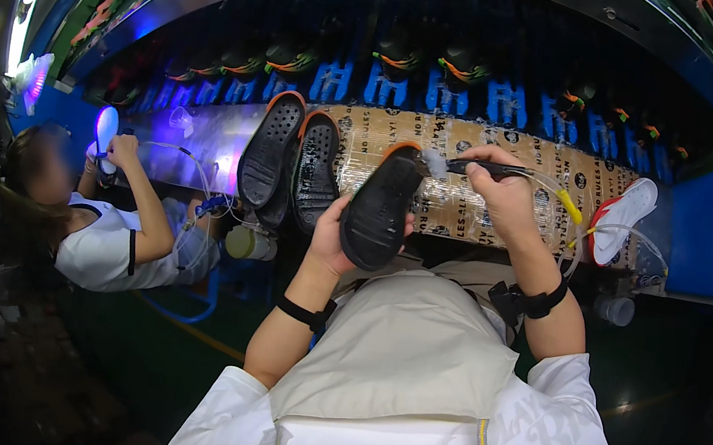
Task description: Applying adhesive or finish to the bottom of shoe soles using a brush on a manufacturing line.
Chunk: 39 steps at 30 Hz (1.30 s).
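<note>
Head view: left hand is clamped around the lower end of a black sole, held up at the near edge of the cardboard-covered bench. Right hand is closed on a tube-fed brush, white bristles at the sole's orange-edged upper end; contact unclear. Looks like coating: best keep the sole steady, strokes light and even along the rim, fingers off wet areas, tube slack.
</note>
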Tool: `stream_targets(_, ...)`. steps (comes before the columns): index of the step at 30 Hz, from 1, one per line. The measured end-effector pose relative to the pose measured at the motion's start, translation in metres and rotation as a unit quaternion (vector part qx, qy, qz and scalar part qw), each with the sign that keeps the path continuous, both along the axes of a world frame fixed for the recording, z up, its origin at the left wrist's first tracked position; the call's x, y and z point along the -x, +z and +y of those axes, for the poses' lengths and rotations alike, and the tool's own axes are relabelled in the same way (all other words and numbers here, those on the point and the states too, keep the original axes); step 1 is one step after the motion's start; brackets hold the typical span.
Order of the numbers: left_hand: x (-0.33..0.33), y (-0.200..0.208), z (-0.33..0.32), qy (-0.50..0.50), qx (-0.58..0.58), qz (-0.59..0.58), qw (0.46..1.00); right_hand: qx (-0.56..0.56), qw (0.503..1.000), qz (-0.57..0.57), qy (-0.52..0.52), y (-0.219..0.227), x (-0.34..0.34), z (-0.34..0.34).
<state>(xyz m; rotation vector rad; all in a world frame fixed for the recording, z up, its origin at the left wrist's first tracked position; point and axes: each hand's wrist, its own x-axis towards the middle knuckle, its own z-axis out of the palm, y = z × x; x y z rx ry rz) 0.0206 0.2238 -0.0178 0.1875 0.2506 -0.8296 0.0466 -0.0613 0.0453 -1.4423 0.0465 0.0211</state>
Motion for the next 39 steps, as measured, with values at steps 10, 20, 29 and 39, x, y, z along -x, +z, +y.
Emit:
stream_targets(10,0.004,0.015,-0.048,0.083,0.005,-0.106,0.991,0.167,0.978,-0.106,-0.062,0.031,-0.028,0.056)
stream_targets(20,-0.014,0.007,-0.045,0.169,0.058,-0.144,0.973,0.363,0.877,-0.294,0.109,0.062,0.009,0.067)
stream_targets(29,-0.008,0.028,-0.048,0.192,-0.070,-0.149,0.967,0.281,0.918,-0.278,0.020,0.080,-0.009,0.067)
stream_targets(39,-0.004,0.038,-0.045,0.203,-0.014,-0.148,0.968,0.152,0.910,-0.357,0.143,0.058,-0.026,0.080)
